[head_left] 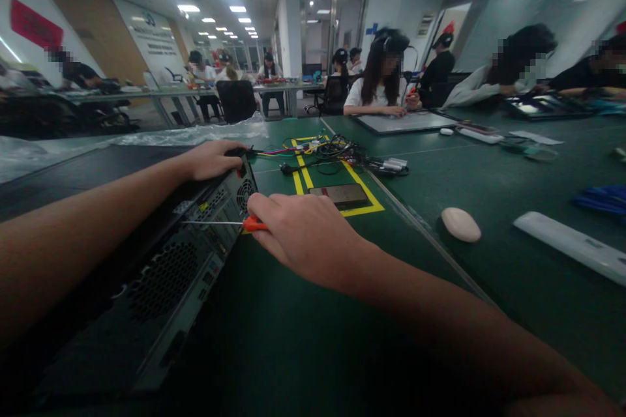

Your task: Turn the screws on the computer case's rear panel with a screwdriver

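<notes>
Right hand [308, 238] wraps round an orange-handled screwdriver [252, 224], its tip lost against the computer case [169, 273]; left hand [215, 159] lies atop, fingertips obscured, grip I can't tell.

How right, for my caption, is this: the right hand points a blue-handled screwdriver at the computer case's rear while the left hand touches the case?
Only the colour is wrong: the head view shows an orange-handled screwdriver. The right hand points it at the rear of the computer case, which the left hand touches.
</notes>
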Action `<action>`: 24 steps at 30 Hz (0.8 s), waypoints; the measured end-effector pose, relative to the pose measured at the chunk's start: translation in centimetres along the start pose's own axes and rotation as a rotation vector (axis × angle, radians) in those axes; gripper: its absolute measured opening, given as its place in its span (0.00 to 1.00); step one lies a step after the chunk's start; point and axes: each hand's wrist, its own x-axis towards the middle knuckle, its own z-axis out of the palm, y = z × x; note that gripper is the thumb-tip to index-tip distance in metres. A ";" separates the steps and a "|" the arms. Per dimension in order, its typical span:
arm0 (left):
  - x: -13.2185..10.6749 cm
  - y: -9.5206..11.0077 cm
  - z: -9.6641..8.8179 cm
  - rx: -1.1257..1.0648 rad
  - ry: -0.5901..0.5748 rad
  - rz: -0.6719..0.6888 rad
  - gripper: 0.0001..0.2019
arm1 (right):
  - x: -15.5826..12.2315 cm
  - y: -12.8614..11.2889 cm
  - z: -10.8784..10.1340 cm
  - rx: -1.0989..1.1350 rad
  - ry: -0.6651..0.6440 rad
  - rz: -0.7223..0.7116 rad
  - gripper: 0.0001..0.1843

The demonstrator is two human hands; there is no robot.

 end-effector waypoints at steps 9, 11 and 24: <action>-0.1 0.1 0.0 -0.020 0.019 -0.014 0.37 | 0.0 -0.1 -0.2 -0.009 -0.021 0.011 0.09; -0.1 0.1 0.0 -0.021 0.023 -0.019 0.37 | 0.0 -0.1 -0.2 -0.014 -0.024 0.010 0.09; -0.2 0.2 0.0 -0.015 0.017 -0.039 0.37 | -0.1 -0.4 -0.5 -0.024 -0.031 0.008 0.09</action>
